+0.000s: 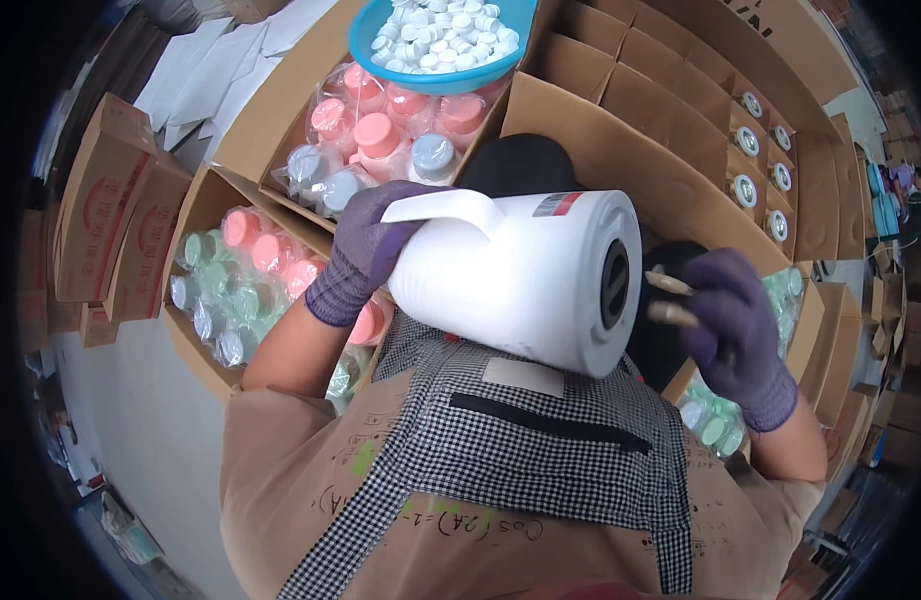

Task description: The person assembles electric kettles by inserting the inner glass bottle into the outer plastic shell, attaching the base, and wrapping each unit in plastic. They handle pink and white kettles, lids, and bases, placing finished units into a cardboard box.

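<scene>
In a purple knit glove, my left hand (378, 236) is closed around the handle end of a white plastic jug (505, 277). The jug lies on its side in front of my checked apron (535, 450), its base with a dark round centre facing right. A small red and grey label is on its wall. To the right of the base is my right hand (730, 322), also gloved, with two bare or pale-covered fingertips pointing at the jug. It is slightly blurred, its fingers are bent and apart, and nothing shows in it.
A blue basin (460, 82) of white caps sits above a carton of wrapped bottles (374, 135). More wrapped bottles (243, 300) fill a carton at left. A divided carton (655, 157) at upper right holds several round-topped items (747, 141). Folded cartons (100, 210) stand far left.
</scene>
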`<action>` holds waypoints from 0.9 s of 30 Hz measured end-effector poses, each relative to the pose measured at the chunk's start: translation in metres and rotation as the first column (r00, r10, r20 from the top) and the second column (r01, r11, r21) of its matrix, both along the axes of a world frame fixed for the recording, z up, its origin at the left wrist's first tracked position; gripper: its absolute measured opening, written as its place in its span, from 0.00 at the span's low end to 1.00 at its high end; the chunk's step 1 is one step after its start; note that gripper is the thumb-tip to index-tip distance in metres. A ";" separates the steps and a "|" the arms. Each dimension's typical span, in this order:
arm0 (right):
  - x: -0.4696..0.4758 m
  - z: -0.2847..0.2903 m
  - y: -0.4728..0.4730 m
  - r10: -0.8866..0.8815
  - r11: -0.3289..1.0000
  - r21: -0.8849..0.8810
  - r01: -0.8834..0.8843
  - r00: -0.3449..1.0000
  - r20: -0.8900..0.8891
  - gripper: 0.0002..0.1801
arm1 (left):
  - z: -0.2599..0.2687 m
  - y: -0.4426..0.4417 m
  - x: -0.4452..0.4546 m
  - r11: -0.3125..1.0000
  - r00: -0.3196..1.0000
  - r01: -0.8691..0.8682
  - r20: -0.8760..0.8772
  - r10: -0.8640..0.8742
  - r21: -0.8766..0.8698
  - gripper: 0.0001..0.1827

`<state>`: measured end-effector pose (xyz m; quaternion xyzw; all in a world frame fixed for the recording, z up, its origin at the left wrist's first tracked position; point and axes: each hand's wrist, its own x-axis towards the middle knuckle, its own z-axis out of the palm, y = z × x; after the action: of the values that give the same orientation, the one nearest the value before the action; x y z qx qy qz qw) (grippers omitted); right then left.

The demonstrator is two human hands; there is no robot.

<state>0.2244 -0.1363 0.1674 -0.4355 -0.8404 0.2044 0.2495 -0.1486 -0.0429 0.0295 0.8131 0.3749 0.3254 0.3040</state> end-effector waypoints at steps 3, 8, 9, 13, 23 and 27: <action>-0.011 0.027 0.008 0.265 0.796 0.404 -0.452 0.859 0.439 0.19 | -0.012 0.007 0.003 0.954 0.980 0.030 0.195 0.031 -0.300 0.23; -0.012 0.015 -0.005 0.054 0.991 0.102 -0.090 0.948 0.314 0.11 | 0.002 0.004 0.018 0.964 0.950 0.077 0.312 0.006 -0.255 0.23; -0.017 0.013 -0.007 -0.259 0.857 -0.442 0.265 0.963 0.075 0.13 | 0.006 -0.002 0.022 0.992 0.942 0.046 0.335 -0.003 -0.120 0.22; -0.005 -0.003 -0.023 -0.438 0.680 -0.694 0.234 0.890 -0.130 0.12 | 0.010 -0.005 0.027 0.997 0.943 0.065 0.330 -0.048 -0.040 0.15; -0.016 0.054 -0.004 0.220 0.811 0.329 -0.483 0.774 0.594 0.18 | 0.013 0.022 0.028 0.954 0.953 0.292 0.100 -0.285 -0.069 0.16; -0.009 0.047 0.003 0.241 0.899 0.206 -0.386 0.830 0.504 0.16 | 0.025 0.006 0.032 0.957 0.978 0.143 0.186 -0.097 -0.253 0.17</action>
<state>0.2154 -0.1331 0.2144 -0.2834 -0.9567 0.0029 0.0658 -0.1165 -0.0367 0.0547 0.7554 0.3371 0.3223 0.4603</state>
